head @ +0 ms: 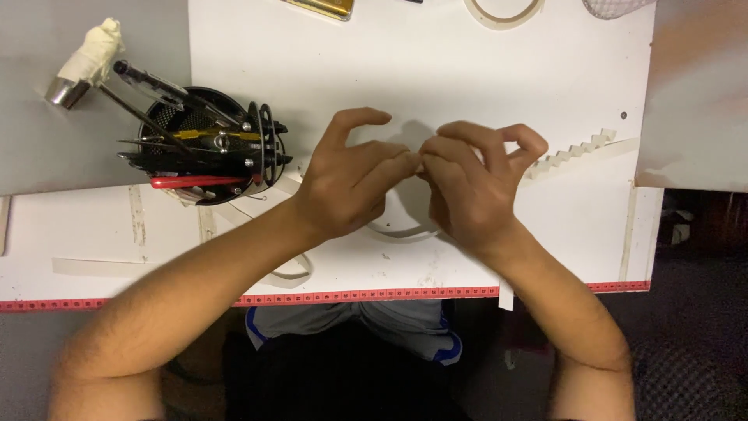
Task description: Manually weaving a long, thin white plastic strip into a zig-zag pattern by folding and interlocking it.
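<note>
Spreading across most of the view, a white work board (pixel 467 86) lies flat on a grey surface, its near edge lined with a red measuring tape (pixel 374 296). On its left part stands a round black mesh tool holder (pixel 214 144) packed with pens, a red-handled tool and metal tools, with a tape-wrapped handle (pixel 89 58) sticking out towards the upper left. Both bare forearms reach up from the bottom edge and meet over the middle of the board. The left hand (pixel 347 187) has its index finger curled upward while the thumb and other fingertips press against those of the right hand (pixel 471 187), whose fingers are bent inward. Between the meeting fingertips both hands pinch the end of a thin white paper strip (pixel 421 165). An accordion-folded strip (pixel 573 152) trails off to the right from behind the right hand, lying on the board. A curved band of white paper (pixel 401 231) shows below the hands.
</note>
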